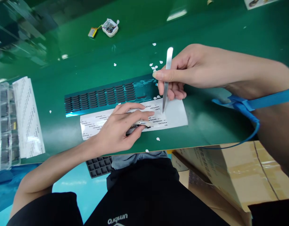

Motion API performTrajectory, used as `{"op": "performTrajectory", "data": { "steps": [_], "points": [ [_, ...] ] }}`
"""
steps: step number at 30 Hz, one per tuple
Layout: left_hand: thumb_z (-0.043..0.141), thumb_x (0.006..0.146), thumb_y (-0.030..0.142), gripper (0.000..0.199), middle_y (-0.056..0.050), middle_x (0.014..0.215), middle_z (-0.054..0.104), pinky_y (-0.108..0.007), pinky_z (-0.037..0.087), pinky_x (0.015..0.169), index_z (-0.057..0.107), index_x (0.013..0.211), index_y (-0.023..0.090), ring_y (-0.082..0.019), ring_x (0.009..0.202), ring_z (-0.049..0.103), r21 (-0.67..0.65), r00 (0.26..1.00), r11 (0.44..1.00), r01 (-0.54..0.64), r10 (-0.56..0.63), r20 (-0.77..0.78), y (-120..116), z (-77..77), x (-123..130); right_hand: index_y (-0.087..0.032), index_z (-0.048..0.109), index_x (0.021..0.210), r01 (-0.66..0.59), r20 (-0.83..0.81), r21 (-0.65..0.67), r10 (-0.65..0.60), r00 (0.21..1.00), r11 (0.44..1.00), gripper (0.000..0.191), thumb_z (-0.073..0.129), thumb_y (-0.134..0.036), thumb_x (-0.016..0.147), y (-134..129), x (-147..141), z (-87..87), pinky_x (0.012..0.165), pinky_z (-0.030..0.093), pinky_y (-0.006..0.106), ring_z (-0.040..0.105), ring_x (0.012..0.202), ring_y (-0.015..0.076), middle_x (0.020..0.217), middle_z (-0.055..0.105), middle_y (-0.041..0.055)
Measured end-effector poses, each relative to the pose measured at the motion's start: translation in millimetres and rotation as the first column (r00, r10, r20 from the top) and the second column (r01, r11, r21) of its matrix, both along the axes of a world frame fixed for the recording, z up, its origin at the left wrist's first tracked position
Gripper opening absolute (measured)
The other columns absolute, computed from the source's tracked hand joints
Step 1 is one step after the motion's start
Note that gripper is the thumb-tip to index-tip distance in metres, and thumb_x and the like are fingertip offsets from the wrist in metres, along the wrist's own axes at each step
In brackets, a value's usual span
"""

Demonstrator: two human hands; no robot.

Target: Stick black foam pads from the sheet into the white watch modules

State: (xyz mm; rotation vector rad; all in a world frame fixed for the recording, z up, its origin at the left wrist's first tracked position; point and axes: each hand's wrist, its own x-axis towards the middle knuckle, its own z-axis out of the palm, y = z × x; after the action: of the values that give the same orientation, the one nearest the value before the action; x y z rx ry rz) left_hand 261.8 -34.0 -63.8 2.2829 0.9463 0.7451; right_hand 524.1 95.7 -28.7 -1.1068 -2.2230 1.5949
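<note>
1. Here's the green table [76,69], with my printed white sheet [177,114] lying beside the teal strip [146,86].
2. My right hand [179,73] is closed on the metal tweezers [168,61], tips down at the sheet.
3. My left hand [120,127] is nearly closed, thumb and fingers gripping a small, partly hidden white gadget [144,122] over the sheet.
</note>
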Motion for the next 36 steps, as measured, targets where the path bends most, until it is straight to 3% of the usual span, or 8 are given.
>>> {"op": "performTrajectory", "data": {
  "steps": [5, 9, 13, 15, 18, 21, 27, 36],
  "points": [
    [0.061, 0.107, 0.013, 0.018, -0.009, 0.134, 0.084, -0.045, 0.057, 0.112, 0.073, 0.121, 0.017, -0.028, 0.137, 0.073, -0.004, 0.999, 1.0, -0.002, 0.002, -0.032, 0, -1.3, 0, -0.021, 0.083, 0.072, 0.082, -0.142, 0.009, -0.08, 0.987, 0.997, 0.057, 0.072, -0.065, 0.107, -6, -1, 5.0, 0.042, 0.047, 0.015, 0.062, 0.047, 0.0065, 0.06, 0.07, 0.0007],
    [0.063, 0.104, 0.01, 0.021, -0.008, 0.122, 0.087, -0.043, 0.061, 0.114, 0.075, 0.119, 0.017, -0.027, 0.129, 0.08, 0.033, 0.995, 0.999, 0.0, -0.003, 0.102, 0, 2.9, -3, -0.023, 0.083, 0.073, 0.226, -0.33, -0.04, -0.226, 0.917, 0.973, 0.053, 0.091, -0.073, 0.085, -12, -6, 7.9, 0.049, 0.056, 0.016, 0.066, 0.055, 0.0081, 0.069, 0.074, 0.0001],
    [0.072, 0.103, 0.016, 0.011, -0.006, 0.104, 0.088, -0.03, 0.068, 0.082, 0.079, 0.111, 0.018, -0.019, 0.086, 0.083, -0.192, 0.962, 0.978, -0.076, 0.123, 0.243, 0, 19.2, -6, -0.024, 0.081, 0.078, 0.281, -0.506, -0.139, -0.312, 0.804, 0.95, 0.044, 0.098, -0.065, 0.083, -20, -17, 9.2, 0.05, 0.059, 0.015, 0.069, 0.057, 0.0084, 0.069, 0.074, -0.0051],
    [0.076, 0.102, 0.021, 0.01, -0.007, 0.1, 0.086, -0.026, 0.062, 0.063, 0.08, 0.11, 0.017, -0.015, 0.071, 0.077, -0.357, 0.936, 0.926, -0.119, 0.225, 0.272, 3, 24.9, -8, -0.024, 0.077, 0.077, 0.317, -0.57, -0.153, -0.346, 0.745, 0.936, 0.045, 0.096, -0.065, 0.086, -25, -23, 7.5, 0.044, 0.057, 0.018, 0.067, 0.051, 0.0105, 0.067, 0.074, -0.0052],
    [0.079, 0.101, 0.025, 0.018, -0.007, 0.096, 0.082, -0.023, 0.052, 0.053, 0.078, 0.116, 0.016, -0.012, 0.064, 0.068, -0.486, 0.892, 0.858, -0.166, 0.341, 0.297, 9, 25.2, -9, -0.024, 0.073, 0.077, 0.389, -0.617, -0.117, -0.374, 0.693, 0.914, 0.047, 0.096, -0.064, 0.088, -35, -32, 3.7, 0.039, 0.057, 0.024, 0.068, 0.047, 0.0149, 0.066, 0.074, -0.0029],
    [0.082, 0.098, 0.025, 0.018, -0.005, 0.094, 0.078, -0.021, 0.048, 0.05, 0.076, 0.113, 0.017, -0.01, 0.064, 0.063, -0.529, 0.873, 0.836, -0.149, 0.362, 0.326, 13, 21.9, -10, -0.025, 0.072, 0.078, 0.415, -0.617, -0.051, -0.355, 0.702, 0.908, 0.048, 0.091, -0.067, 0.091, -46, -38, 1.6, 0.042, 0.059, 0.026, 0.073, 0.053, 0.0173, 0.068, 0.076, -0.0015],
    [0.083, 0.095, 0.019, 0.014, -0.003, 0.091, 0.076, -0.021, 0.053, 0.054, 0.076, 0.107, 0.017, -0.009, 0.063, 0.061, -0.614, 0.857, 0.787, -0.063, 0.358, 0.371, 10, 24.9, -7, -0.023, 0.075, 0.083, 0.414, -0.606, 0.123, -0.262, 0.751, 0.902, 0.042, 0.079, -0.059, 0.104, -61, -45, 2.3, 0.051, 0.063, 0.024, 0.079, 0.064, 0.0156, 0.073, 0.078, -0.0028],
    [0.084, 0.088, 0.009, 0.033, 0.0, 0.093, 0.077, -0.021, 0.066, 0.062, 0.069, 0.116, 0.019, -0.008, 0.064, 0.067, -0.734, 0.806, 0.67, 0.112, 0.37, 0.461, 11, 24.7, -5, -0.023, 0.075, 0.084, 0.367, -0.566, 0.089, -0.256, 0.784, 0.926, 0.039, 0.075, -0.053, 0.109, -66, -49, 1.1, 0.054, 0.064, 0.02, 0.079, 0.065, 0.0136, 0.075, 0.078, -0.0021]
  ]
}}
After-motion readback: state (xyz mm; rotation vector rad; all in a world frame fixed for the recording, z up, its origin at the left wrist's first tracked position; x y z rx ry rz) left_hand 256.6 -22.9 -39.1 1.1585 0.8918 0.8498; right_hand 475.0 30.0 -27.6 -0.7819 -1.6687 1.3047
